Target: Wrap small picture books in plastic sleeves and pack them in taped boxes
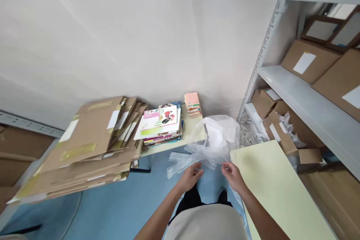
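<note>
1. The left hand is loosely curled, a gap showing between thumb and fingers; nothing is visibly in its grasp. The right hand is likewise half open and seems to hold nothing. Both are near the plastic's near edge; light contact cannot be told.
2. The cardboard pile, already flattened and stacked, lies beyond the back table's left end; what carries it is hidden.
3. The right-hand table has its far left corner just beside the plastic.
4. The back table carries the books, its right end meeting the plastic.
5. The plastic bag sits between those two tables, white material inside. Its near side trails loose, apparently ungathered, and no knot shows; handling looks only partway.
6. The magazines are piled near the back table's left end.
7. The small books form a stack at its far edge.
</note>
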A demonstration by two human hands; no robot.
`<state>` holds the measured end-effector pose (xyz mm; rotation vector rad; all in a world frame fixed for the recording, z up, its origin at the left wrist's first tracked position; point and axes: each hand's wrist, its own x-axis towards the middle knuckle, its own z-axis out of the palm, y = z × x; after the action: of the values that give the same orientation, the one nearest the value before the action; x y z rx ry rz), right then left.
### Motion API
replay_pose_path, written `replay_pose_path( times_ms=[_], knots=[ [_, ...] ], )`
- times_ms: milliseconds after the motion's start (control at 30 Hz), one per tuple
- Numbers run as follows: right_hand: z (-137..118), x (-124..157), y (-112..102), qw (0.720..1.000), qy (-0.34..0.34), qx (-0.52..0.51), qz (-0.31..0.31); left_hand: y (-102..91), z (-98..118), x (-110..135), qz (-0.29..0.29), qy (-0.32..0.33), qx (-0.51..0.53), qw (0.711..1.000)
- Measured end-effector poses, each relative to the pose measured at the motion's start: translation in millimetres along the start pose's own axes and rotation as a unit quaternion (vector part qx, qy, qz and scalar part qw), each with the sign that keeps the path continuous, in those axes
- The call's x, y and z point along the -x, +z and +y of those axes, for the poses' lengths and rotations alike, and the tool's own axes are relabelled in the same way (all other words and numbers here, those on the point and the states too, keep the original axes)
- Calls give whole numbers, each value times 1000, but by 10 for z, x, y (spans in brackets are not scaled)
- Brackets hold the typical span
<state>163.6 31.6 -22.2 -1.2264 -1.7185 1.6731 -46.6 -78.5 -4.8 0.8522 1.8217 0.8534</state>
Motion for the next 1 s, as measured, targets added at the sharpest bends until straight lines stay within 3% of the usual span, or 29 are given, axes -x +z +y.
replay_pose_path(
  times_ms=[267, 433, 567, 700, 800, 900, 1000],
  knots=[
    [-428, -824, 804, 997, -40, 34, -62, -930, -171, -308, 68, 33, 54, 996],
    [-703, -1329, 1257, 998, -47, 31, -29, -1489, -149, -652, 47, 44, 105, 992],
    [-859, -1473, 1533, 999, -35, 36, -3, -1819, -55, -919, 17, 54, 152, 987],
    [-933, -1551, 1657, 998, -30, 50, 25, -1997, 52, -1204, 0, 60, 195, 979],
    [-955, -1698, 1634, 997, -25, 63, 39, -2100, 125, -1426, 26, 69, 225, 972],
    [-997, -1960, 1561, 995, -36, 78, 56, -2191, 224, -1619, 55, 67, 236, 968],
    [-1050, -2333, 1508, 993, -53, 82, 61, -2238, 374, -1802, 47, 58, 233, 970]
  ],
)
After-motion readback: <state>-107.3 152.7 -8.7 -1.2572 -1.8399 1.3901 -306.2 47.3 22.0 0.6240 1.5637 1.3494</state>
